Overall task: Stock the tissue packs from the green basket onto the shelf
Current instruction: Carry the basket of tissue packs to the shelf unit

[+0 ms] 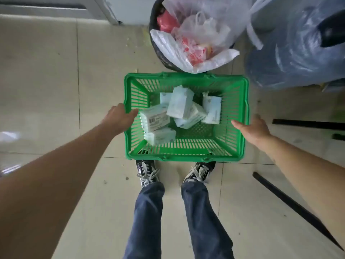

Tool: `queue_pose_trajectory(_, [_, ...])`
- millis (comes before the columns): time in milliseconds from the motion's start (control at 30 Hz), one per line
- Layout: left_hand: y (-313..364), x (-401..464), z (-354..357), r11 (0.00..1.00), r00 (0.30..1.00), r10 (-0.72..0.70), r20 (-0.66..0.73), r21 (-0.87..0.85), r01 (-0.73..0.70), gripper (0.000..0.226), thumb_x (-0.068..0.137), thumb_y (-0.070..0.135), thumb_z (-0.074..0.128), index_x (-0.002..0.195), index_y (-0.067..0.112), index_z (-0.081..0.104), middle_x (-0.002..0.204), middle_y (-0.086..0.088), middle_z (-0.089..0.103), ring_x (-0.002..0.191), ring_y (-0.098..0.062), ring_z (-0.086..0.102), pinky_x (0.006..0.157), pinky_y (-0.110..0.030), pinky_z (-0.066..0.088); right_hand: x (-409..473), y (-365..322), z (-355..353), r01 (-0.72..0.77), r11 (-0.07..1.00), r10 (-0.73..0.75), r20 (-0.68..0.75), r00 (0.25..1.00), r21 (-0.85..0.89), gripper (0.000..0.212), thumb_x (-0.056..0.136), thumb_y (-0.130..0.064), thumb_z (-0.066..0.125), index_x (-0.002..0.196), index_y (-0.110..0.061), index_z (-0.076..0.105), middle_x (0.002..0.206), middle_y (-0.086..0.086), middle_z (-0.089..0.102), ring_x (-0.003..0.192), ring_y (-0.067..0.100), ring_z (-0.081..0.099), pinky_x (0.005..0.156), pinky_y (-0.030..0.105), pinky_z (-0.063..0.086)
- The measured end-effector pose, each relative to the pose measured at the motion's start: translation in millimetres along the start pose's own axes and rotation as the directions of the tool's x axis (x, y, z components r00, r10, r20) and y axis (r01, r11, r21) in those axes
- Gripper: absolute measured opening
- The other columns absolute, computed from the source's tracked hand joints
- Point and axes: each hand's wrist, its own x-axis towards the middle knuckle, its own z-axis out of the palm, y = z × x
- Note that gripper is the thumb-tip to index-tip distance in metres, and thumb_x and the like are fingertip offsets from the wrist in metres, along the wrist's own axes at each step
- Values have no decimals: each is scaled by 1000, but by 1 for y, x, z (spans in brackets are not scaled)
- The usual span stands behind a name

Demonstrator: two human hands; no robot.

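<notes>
A green plastic basket (186, 157) is held just above the tiled floor, over the tips of my shoes. Several pale tissue packs lie loose inside it; one pack (180, 104) leans on the others at the middle, another (155, 119) shows a barcode label at the left. My left hand (119, 118) grips the basket's left rim, thumb inside. My right hand (252, 128) holds the right rim, fingers under the edge. No shelf surface shows clearly.
A black bin (158, 34) stuffed with clear and red plastic bags stands right behind the basket. A big bluish plastic bag (291, 53) sits at the back right. Dark strips (291, 204) run along the floor at the right. A pale wall base is at the back left.
</notes>
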Motion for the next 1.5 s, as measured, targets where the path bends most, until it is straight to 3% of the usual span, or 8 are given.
queue_pose_trajectory(233, [-9, 53, 34, 979, 985, -122, -121, -181, 99, 64, 98, 54, 61, 136, 2, 52, 124, -23, 63, 107, -40, 60, 88, -49, 52, 42, -9, 32, -45, 979, 58, -58, 997, 197, 101, 86, -44, 82, 156, -2, 23, 158, 22, 44, 140, 40, 50, 108, 38, 44])
queue_pose_trajectory(400, [-24, 45, 31, 965, 978, -167, -125, -223, 136, 51, 96, 48, 68, 115, 1, 64, 104, -24, 69, 98, -42, 67, 88, -53, 59, 28, 10, 22, -34, 981, 42, -38, 998, 191, 58, 81, -17, 88, 123, -9, 49, 130, 18, 67, 115, 37, 67, 93, 35, 51])
queue_pose_trajectory(467, [-29, 32, 28, 972, 972, -137, -190, -213, 95, 41, 97, 45, 68, 99, 4, 64, 88, -21, 67, 80, -37, 65, 69, -45, 57, 16, 16, 13, -26, 979, 31, -22, 999, 201, 50, 77, -12, 89, 115, -9, 57, 121, 14, 72, 108, 34, 71, 96, 41, 57])
queue_pose_trajectory(567, [-38, 6, 12, 991, 953, -50, -297, -136, 9, 41, 99, 41, 66, 75, 9, 56, 64, -12, 57, 56, -22, 48, 47, -31, 33, -8, 17, 0, 5, 977, -7, 10, 1000, 213, 47, 72, -13, 92, 112, -14, 66, 112, 8, 75, 103, 31, 73, 95, 42, 59])
queue_pose_trajectory(900, [-49, -97, -101, 969, 826, 30, -562, -186, -162, 56, 90, 55, 60, 61, 8, 50, 50, -14, 56, 52, -39, 56, 52, -42, 46, -113, -39, -93, 220, 928, -185, -139, 973, 301, 22, 60, -20, 85, 78, -28, 73, 73, -15, 78, 67, 2, 74, 63, 23, 56])
queue_pose_trajectory(1067, [-15, -153, -193, 952, 784, 92, -614, -175, -250, 53, 89, 50, 59, 57, 8, 46, 49, -13, 50, 55, -40, 54, 57, -43, 40, -169, -84, -167, 346, 881, -272, -252, 929, 322, 24, 64, -13, 85, 82, -23, 73, 83, -6, 78, 81, 17, 74, 77, 33, 59])
queue_pose_trajectory(1233, [39, -219, -294, 922, 711, 173, -682, -142, -361, 53, 91, 39, 66, 54, 9, 44, 45, -10, 46, 53, -38, 53, 57, -41, 39, -235, -126, -263, 404, 857, -299, -331, 895, 319, 21, 69, -14, 87, 80, -19, 69, 74, -6, 70, 68, 13, 66, 46, 18, 43])
queue_pose_trajectory(1500, [132, -345, -437, 884, 648, 236, -724, -116, -453, 52, 92, 37, 70, 52, 9, 52, 47, -5, 49, 49, -21, 47, 58, -35, 35, -346, -151, -426, 461, 839, -298, -464, 834, 290, 21, 63, -17, 86, 76, -14, 70, 72, 4, 74, 66, 22, 68, 58, 30, 50])
